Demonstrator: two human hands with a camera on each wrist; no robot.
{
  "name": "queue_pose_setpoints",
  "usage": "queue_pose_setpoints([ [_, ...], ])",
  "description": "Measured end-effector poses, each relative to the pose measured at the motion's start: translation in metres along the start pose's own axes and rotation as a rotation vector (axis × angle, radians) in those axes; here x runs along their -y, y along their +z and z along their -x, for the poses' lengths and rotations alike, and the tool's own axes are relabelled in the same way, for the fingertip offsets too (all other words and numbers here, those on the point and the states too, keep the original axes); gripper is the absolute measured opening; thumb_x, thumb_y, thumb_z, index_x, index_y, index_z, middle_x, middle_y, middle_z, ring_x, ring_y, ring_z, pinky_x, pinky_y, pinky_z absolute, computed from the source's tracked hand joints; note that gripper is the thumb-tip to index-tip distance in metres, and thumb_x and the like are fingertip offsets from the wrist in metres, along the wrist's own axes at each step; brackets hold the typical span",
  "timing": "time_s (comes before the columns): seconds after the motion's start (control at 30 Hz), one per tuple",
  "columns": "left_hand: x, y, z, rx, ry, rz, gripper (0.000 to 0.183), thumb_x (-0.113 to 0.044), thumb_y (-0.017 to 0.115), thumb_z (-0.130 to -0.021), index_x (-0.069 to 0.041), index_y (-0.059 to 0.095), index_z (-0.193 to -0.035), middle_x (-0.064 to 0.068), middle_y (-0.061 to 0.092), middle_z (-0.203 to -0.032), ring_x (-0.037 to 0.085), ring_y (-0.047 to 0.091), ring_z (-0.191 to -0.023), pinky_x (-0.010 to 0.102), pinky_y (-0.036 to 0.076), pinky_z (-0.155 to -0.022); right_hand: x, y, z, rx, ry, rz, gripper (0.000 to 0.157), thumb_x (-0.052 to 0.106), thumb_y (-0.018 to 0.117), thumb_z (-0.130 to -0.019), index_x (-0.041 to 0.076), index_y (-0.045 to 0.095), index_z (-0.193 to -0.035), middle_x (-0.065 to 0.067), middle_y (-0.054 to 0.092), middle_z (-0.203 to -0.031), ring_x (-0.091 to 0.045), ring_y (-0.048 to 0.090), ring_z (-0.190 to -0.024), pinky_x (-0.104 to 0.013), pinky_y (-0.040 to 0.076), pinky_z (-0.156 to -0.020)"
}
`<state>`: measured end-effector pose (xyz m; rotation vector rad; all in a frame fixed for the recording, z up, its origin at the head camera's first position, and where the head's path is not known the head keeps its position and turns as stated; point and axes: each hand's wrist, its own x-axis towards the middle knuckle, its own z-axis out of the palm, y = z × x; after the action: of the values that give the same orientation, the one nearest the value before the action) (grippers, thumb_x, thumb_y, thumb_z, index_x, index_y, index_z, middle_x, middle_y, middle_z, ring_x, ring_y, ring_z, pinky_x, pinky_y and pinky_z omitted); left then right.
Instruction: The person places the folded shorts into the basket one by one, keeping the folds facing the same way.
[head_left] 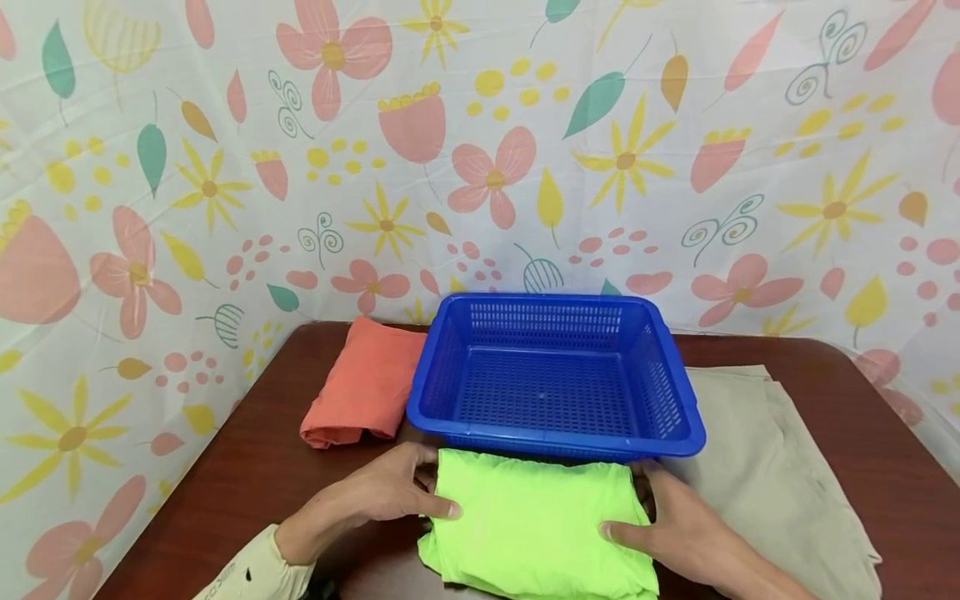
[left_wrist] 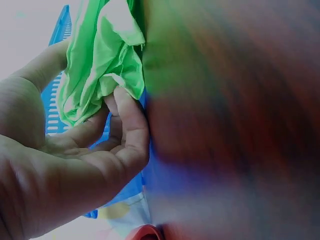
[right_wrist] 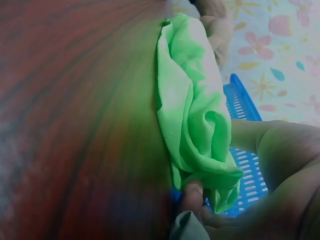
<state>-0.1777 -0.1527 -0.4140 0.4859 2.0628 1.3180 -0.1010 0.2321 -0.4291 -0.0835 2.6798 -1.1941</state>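
Observation:
A folded neon-green cloth [head_left: 536,525] lies at the front of the table, before the blue basket [head_left: 543,446]. My left hand [head_left: 390,487] grips its left end, thumb on top and fingers under the edge. At the opposite end my right hand [head_left: 675,521] holds it the same way, thumb pressing the upper face. In the left wrist view, the left fingertips [left_wrist: 125,102] tuck beneath the cloth's layered folds [left_wrist: 100,65]. The right wrist view shows the loose layers [right_wrist: 197,115] at the cloth's side, with a right fingertip [right_wrist: 192,192] under its corner.
To the basket's left sits a folded coral-red cloth [head_left: 367,383]. A beige cloth [head_left: 772,475] is spread on the right, partly behind the basket and my right forearm. The brown table [head_left: 825,367] backs onto a flower-patterned curtain [head_left: 480,167].

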Motion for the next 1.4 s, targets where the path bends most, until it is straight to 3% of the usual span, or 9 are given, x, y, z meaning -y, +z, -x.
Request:
queue_pose_setpoints([
  [0.1, -0.001, 0.0, 0.001, 0.011, -0.004, 0.04, 0.045, -0.016, 0.089, -0.088, -0.007, 0.07, -0.128, 0.007, 0.075, -0.108, 0.022, 0.073, -0.097, 0.034, 0.06, -0.078, 0.001, 0.0, 0.0, 0.033, 0.016, -0.062, 0.069, 0.032, 0.091, -0.085, -0.005, 0.053, -0.129, -0.006, 0.058, -0.102, -0.019, 0.054, -0.089, -0.031, 0.045, -0.069],
  [0.33, -0.002, 0.001, 0.002, 0.026, -0.009, 0.066, 0.049, -0.013, 0.088, -0.089, -0.005, 0.067, -0.132, 0.008, 0.073, -0.115, 0.024, 0.074, -0.102, 0.035, 0.061, -0.084, -0.002, -0.002, 0.0, 0.16, -0.008, -0.284, 0.056, 0.017, 0.083, -0.093, -0.008, 0.052, -0.133, -0.007, 0.056, -0.097, -0.021, 0.053, -0.084, -0.032, 0.043, -0.066],
  [0.4, -0.002, 0.001, 0.002, 0.03, -0.004, 0.064, 0.05, -0.013, 0.088, -0.089, -0.005, 0.067, -0.133, 0.008, 0.072, -0.116, 0.025, 0.073, -0.104, 0.036, 0.061, -0.085, -0.005, -0.003, 0.001, 0.192, -0.024, -0.311, 0.044, 0.014, 0.08, -0.095, -0.006, 0.055, -0.125, -0.007, 0.054, -0.092, -0.02, 0.051, -0.081, -0.032, 0.042, -0.065],
  [0.5, -0.004, 0.0, 0.002, 0.036, 0.006, 0.06, 0.051, -0.012, 0.087, -0.089, -0.005, 0.066, -0.134, 0.007, 0.072, -0.119, 0.024, 0.073, -0.107, 0.036, 0.061, -0.088, -0.008, -0.005, 0.002, 0.236, -0.051, -0.356, 0.037, 0.011, 0.076, -0.097, -0.007, 0.061, -0.126, -0.007, 0.065, -0.1, -0.02, 0.061, -0.089, -0.029, 0.049, -0.071],
  [0.63, -0.005, 0.001, 0.003, 0.07, 0.039, 0.079, 0.051, -0.009, 0.086, -0.09, -0.005, 0.064, -0.136, 0.006, 0.073, -0.124, 0.022, 0.072, -0.112, 0.033, 0.06, -0.09, -0.007, -0.008, 0.005, 0.264, -0.039, -0.38, 0.041, 0.013, 0.074, -0.099, -0.007, 0.064, -0.133, -0.012, 0.072, -0.12, -0.025, 0.068, -0.106, -0.03, 0.057, -0.082],
  [0.87, -0.003, 0.001, 0.003, 0.096, 0.09, 0.039, 0.048, -0.013, 0.084, -0.092, -0.011, 0.065, -0.136, 0.002, 0.072, -0.127, 0.019, 0.068, -0.118, 0.028, 0.055, -0.097, -0.003, -0.007, 0.008, 0.215, 0.023, -0.316, 0.058, 0.024, 0.08, -0.096, -0.002, 0.059, -0.143, -0.011, 0.066, -0.137, -0.027, 0.059, -0.126, -0.04, 0.052, -0.095],
  [1.17, -0.002, 0.004, 0.005, 0.107, 0.086, 0.044, 0.045, -0.009, 0.077, -0.099, -0.006, 0.059, -0.14, 0.004, 0.072, -0.123, 0.018, 0.067, -0.116, 0.027, 0.055, -0.093, -0.003, -0.004, 0.011, 0.208, -0.03, -0.333, 0.052, 0.019, 0.079, -0.096, -0.005, 0.059, -0.137, -0.012, 0.068, -0.127, -0.025, 0.062, -0.116, -0.027, 0.054, -0.086],
  [1.4, -0.001, 0.005, 0.005, 0.095, 0.08, 0.042, 0.049, -0.01, 0.08, -0.096, -0.006, 0.058, -0.14, 0.004, 0.071, -0.124, 0.018, 0.066, -0.116, 0.028, 0.056, -0.094, -0.005, -0.006, 0.01, 0.254, -0.027, -0.384, 0.052, 0.019, 0.075, -0.099, -0.006, 0.055, -0.14, -0.011, 0.069, -0.125, -0.025, 0.064, -0.113, -0.028, 0.055, -0.085],
])
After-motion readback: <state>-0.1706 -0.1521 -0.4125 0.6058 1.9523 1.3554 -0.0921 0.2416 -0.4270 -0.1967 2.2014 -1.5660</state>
